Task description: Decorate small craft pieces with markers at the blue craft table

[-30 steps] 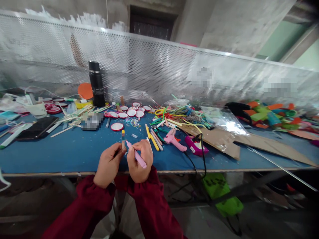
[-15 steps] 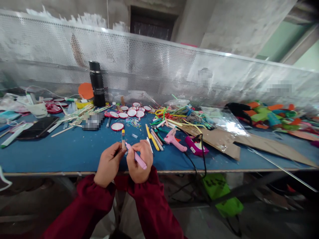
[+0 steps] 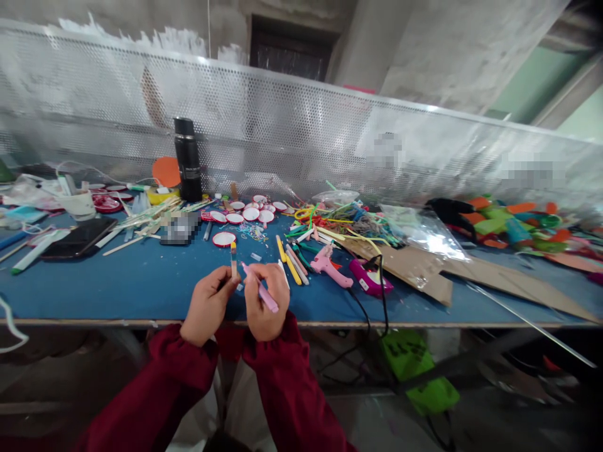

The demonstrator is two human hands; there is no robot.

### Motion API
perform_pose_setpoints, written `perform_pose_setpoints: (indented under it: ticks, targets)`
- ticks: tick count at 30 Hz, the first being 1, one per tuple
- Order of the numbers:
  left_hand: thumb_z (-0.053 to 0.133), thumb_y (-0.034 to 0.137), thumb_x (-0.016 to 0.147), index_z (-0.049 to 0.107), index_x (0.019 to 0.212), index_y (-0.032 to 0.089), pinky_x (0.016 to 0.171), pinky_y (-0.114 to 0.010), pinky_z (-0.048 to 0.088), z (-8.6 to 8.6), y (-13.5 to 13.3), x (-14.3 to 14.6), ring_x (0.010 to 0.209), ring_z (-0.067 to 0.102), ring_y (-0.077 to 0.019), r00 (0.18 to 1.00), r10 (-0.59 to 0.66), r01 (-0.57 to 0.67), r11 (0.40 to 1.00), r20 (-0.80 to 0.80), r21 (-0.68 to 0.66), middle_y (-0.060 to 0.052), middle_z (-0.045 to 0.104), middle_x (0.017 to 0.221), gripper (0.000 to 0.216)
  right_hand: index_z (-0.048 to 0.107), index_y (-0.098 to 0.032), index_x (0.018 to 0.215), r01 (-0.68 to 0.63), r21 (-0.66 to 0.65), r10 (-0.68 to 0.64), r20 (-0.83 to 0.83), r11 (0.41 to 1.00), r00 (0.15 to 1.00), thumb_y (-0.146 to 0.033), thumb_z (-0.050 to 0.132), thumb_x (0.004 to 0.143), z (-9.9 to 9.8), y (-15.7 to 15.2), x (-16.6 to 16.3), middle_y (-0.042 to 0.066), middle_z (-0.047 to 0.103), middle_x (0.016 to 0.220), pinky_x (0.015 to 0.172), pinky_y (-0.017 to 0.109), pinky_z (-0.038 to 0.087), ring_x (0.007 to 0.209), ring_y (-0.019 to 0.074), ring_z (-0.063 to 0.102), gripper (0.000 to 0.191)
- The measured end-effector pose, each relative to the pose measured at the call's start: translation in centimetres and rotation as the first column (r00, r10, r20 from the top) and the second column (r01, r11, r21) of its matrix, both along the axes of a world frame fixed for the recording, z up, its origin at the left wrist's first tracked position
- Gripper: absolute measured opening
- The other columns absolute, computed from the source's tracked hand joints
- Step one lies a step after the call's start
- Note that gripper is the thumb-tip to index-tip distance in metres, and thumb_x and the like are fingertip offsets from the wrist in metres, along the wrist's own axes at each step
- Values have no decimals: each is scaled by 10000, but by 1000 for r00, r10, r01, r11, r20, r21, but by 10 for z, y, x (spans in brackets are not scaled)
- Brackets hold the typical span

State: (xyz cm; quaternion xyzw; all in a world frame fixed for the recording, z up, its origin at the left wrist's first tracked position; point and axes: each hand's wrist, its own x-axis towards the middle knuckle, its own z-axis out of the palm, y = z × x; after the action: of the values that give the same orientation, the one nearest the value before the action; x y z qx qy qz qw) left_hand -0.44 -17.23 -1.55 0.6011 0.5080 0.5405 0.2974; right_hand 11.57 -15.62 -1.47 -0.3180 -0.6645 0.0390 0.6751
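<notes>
My left hand pinches a small flat wooden stick upright between thumb and finger; its top end is coloured yellow and orange-brown. In my right hand is a pink marker pen, its tip pointing up and left towards the stick, a small gap apart. A round white disc with a red rim lies on the table just behind the stick. Right of my right hand lie several yellow and pink markers, then a pink glue gun.
On the blue table stand a black bottle and a white cup. A phone and loose sticks lie left. Cardboard, a magenta box and a cable lie right. A perforated metal panel runs behind.
The marker tip has drawn slightly away from the stick, with my right hand shifting a little right. My left hand still holds the stick upright. The whole view has shifted slightly.
</notes>
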Motion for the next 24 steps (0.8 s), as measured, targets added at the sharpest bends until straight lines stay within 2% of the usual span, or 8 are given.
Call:
perform_pose_setpoints:
  ticks: [3,5,11,17,24]
  targets:
    - [518,406,860,558,740,165,569,-218,314,-1,1,-1,607,366,-107,1000,-10,10,1000,19,4,35,433,623,272,615,-196,949,-43,-24,43,23,999,999,-209,530,866,0,1,2,39,648,844,779,320,481,819,161,597,119]
    - [517,406,862,573,770,163,574,-220,316,-2,3,-2,613,368,-106,999,-29,29,1000,31,0,32,445,642,266,612,-189,942,-24,-43,24,2,999,1000,-225,565,842,-2,2,1,48,650,856,764,314,492,831,170,610,116]
    - [515,422,859,579,764,164,550,-220,301,-4,6,-3,595,367,-102,998,-60,60,998,21,-5,32,455,639,282,569,-189,814,28,-115,-35,-59,993,998,-263,570,835,-13,6,-1,28,610,748,680,283,488,748,157,603,77]
    - [519,412,852,603,782,166,543,-215,308,-6,8,-3,587,381,-103,999,-47,47,999,-4,12,33,466,614,269,529,-196,652,25,-79,-27,-24,997,999,-259,524,886,-12,7,2,4,573,643,659,276,449,665,136,557,242]
    - [517,435,846,578,721,163,547,-223,308,-12,11,-5,578,377,-104,999,-35,35,999,-16,27,34,453,596,306,632,-199,860,-8,-47,9,18,999,1000,-254,577,854,-7,5,1,31,660,802,726,288,478,780,156,613,78]
